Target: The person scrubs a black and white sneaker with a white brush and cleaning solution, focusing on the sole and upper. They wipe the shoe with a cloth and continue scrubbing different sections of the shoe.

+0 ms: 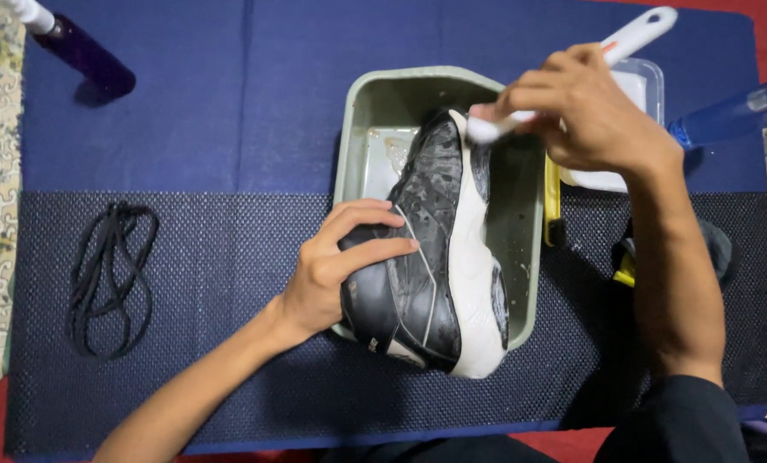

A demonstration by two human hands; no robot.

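A black sneaker [422, 231] with a white sole lies on its side over a grey-green plastic tub [383, 103]. My left hand [336, 266] grips its heel end and holds it steady. My right hand [585, 107] holds a white-handled brush [641, 30], and the brush head presses against the sole's edge at the toe end. The shoe's surface looks wet and soapy.
Black laces [109, 274] lie in a loop on the dark mesh mat [229, 343] at left. A purple bottle [79, 47] lies at top left, a blue bottle [727, 116] at right. A clear tray [637, 90] and a yellow-handled brush [553, 201] sit right of the tub.
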